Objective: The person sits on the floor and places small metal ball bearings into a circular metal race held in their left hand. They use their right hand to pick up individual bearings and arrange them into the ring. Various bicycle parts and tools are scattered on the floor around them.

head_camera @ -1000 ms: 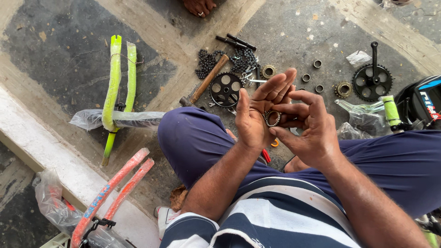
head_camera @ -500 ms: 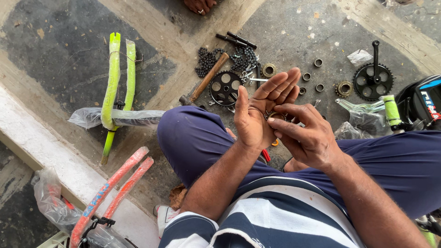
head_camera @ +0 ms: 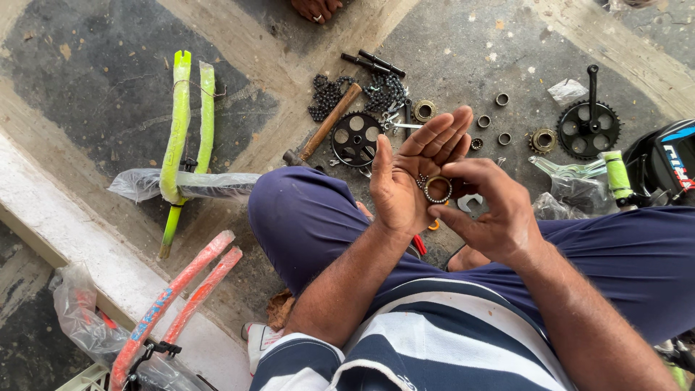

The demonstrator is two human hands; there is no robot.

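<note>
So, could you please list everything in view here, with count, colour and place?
round metal bearing ring: one, silver, on left palm
wooden-handled hammer: one, brown, floor centre
bicycle chain: one, dark, by hammer
black toothed chainwheel: one, beside hammer
black crank sprocket: one, right
small metal rings: several, silver, floor between the sprockets
green fork: one, left
red fork: one, lower left
left hand: open, palm up
right hand: fingers on ring

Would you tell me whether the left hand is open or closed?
Open: the left hand is spread palm-up, with the ring lying on it.
</note>
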